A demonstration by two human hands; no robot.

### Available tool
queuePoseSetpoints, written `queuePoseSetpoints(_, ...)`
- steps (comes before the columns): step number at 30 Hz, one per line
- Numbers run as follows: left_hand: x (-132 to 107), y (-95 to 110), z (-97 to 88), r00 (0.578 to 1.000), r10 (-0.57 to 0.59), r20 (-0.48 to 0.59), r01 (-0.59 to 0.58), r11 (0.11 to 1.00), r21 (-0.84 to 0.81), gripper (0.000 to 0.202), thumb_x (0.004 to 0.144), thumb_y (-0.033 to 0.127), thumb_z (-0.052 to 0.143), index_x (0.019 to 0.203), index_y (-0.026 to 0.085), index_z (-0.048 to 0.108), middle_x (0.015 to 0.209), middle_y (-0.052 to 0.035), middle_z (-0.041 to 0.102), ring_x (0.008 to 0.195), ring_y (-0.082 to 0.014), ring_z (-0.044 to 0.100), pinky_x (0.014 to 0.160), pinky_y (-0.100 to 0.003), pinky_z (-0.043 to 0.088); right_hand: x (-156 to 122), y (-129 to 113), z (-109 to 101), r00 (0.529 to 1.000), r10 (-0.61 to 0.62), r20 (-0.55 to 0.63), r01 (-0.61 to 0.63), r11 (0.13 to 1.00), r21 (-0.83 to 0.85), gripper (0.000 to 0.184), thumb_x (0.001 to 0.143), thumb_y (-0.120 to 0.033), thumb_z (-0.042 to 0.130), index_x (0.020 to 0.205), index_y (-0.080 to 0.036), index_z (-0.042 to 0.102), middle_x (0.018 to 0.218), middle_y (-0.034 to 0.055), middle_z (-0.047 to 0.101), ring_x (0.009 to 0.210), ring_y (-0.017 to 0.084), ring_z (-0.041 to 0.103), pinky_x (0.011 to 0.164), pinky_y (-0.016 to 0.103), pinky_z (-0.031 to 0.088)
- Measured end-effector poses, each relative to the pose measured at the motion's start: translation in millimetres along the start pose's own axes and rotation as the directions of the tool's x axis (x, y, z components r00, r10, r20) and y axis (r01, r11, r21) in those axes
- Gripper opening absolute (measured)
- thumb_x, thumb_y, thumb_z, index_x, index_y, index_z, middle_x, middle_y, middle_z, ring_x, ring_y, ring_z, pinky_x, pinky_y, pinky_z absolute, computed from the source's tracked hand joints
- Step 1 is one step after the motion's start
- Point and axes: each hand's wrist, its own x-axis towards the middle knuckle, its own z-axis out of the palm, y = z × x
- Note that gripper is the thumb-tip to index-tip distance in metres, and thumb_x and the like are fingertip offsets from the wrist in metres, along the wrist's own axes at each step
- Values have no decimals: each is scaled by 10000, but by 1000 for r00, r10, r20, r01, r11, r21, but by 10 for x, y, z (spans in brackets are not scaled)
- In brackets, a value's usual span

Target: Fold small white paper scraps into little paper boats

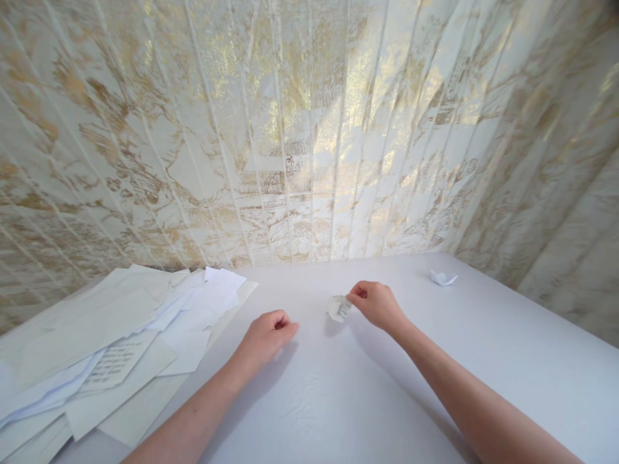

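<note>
Presently, your right hand [376, 303] pinches a small printed paper scrap [339, 309] at its right side, over the middle of the white tabletop [512, 341]. Your left hand [268, 335] is curled, thumb forward, well apart from the scrap; whether it grips anything, I cannot tell. The paper pile [130, 322] bounds your room on the left. Toward the right, open surface runs to the table's edge, where a crumpled white paper [443, 278] lies near the patterned curtain [290, 142].
</note>
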Motion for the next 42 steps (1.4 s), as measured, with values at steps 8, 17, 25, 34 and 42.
queuePoseSetpoints(8, -22, -47, 111, 997, 65, 45, -69, 994, 90, 183, 634, 307, 508, 495, 198, 461, 460, 60, 437, 475, -111, 390, 469, -208, 252, 79, 1007, -628, 928, 320, -188, -350, 925, -150, 166, 664, -289, 510, 592, -189, 620, 543, 32, 611, 539, 179, 551, 492, 256, 349)
queuePoseSetpoints(17, -40, -5, 105, 996, 76, 48, -83, 982, 170, 171, 639, 290, 477, 497, 197, 460, 474, 56, 443, 489, -116, 406, 487, -210, 269, 336, 1585, -756, 874, 417, -250, -471, 853, -225, 184, 663, -290, 519, 659, -165, 654, 632, 88, 644, 626, 230, 584, 494, 279, 360)
queuePoseSetpoints(25, -37, -24, 116, 996, 69, 61, -82, 970, 230, 156, 652, 276, 458, 520, 192, 463, 494, 54, 464, 505, -114, 426, 493, -208, 272, 267, 1508, -628, 938, 243, -248, -315, 895, -315, 174, 726, -257, 511, 816, -200, 649, 809, 49, 662, 751, 199, 584, 595, 258, 381)
queuePoseSetpoints(34, -38, -21, 117, 994, 88, 66, -103, 954, 281, 153, 666, 250, 445, 536, 183, 490, 501, 51, 487, 502, -106, 442, 483, -200, 276, 231, 1536, -357, 982, 90, -165, -154, 887, -436, 132, 725, -203, 526, 728, -211, 658, 817, 54, 622, 713, 205, 581, 543, 260, 346)
queuePoseSetpoints(42, -87, -3, 117, 992, 128, 11, -123, 921, 369, 153, 698, 214, 456, 584, 186, 554, 551, 42, 562, 545, -107, 505, 524, -194, 340, 286, 1402, -308, 970, -21, -244, -81, 912, -402, 210, 738, -300, 531, 807, -139, 648, 787, 107, 600, 661, 240, 580, 533, 303, 379)
